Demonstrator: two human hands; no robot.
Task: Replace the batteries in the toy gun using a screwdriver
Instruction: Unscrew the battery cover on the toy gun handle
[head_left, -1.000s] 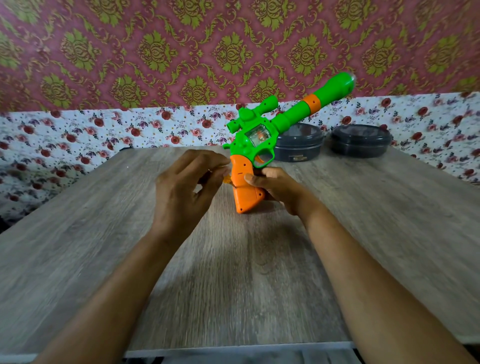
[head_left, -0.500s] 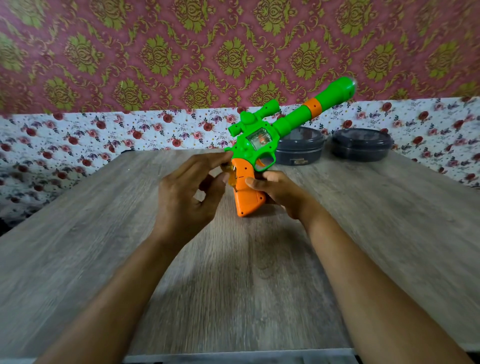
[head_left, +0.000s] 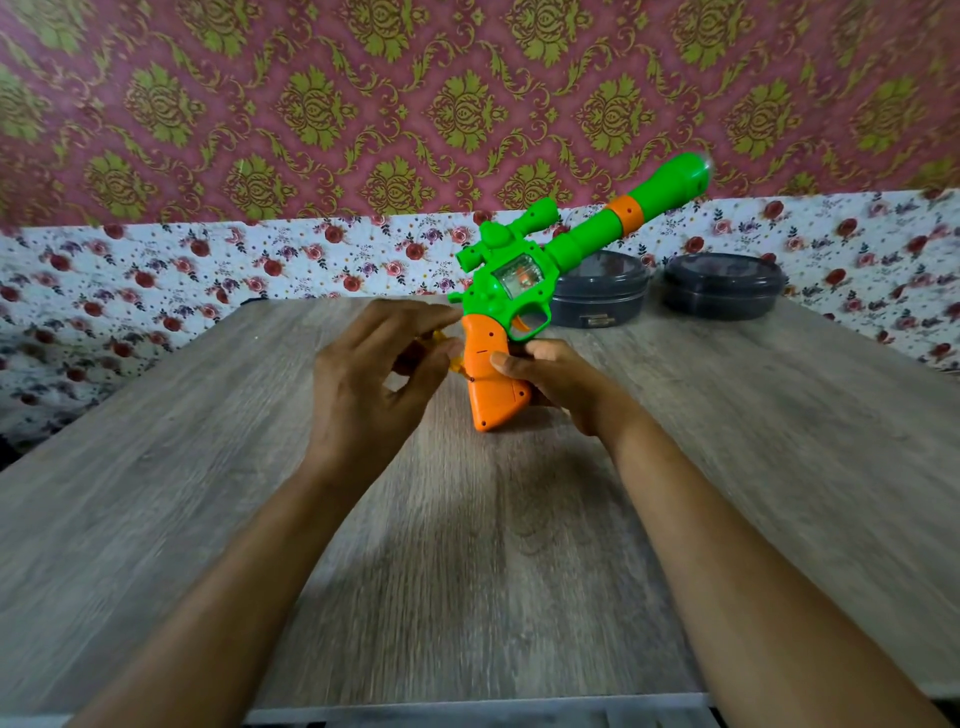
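A green toy gun with an orange grip stands butt-down on the wooden table, its barrel slanting up to the right. My right hand grips the orange grip from the right side, thumb across its face. My left hand is just left of the grip and pinches a small yellow-handled screwdriver, mostly hidden by the fingers; its tip meets the grip's left edge.
Two dark round lidded containers sit at the back of the table near the floral wall. The table's front edge runs along the bottom of the view.
The view has shifted a little. My left fingers have changed position around the screwdriver at the grip's edge. The gun and my right hand stay where they were.
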